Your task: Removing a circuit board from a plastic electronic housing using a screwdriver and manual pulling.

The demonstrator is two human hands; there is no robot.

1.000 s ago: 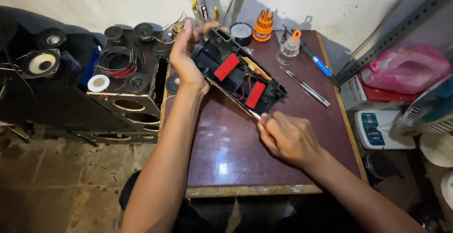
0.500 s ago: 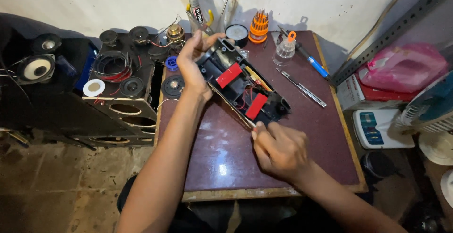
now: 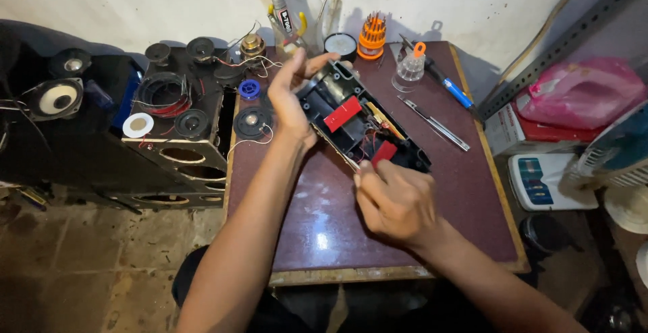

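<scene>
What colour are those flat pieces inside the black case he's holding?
Red pieces, clearest in the head view.

Right hand (image 3: 395,201) covers near end of the open black case (image 3: 361,120); whatever its fingertips pinch is hidden. Wiring inside too small to read. Fan (image 3: 617,151) cut off at right edge.

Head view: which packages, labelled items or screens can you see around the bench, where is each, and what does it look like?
Glue tube: back of the table against the wall, slim, white with a dark label.
Pink bag: right of the table, soft, crumpled plastic.
Red and white box: under that bag, flat, rectangular.
White device: right of the table, lower down, with a blue label panel.
No lit screens show.
</scene>
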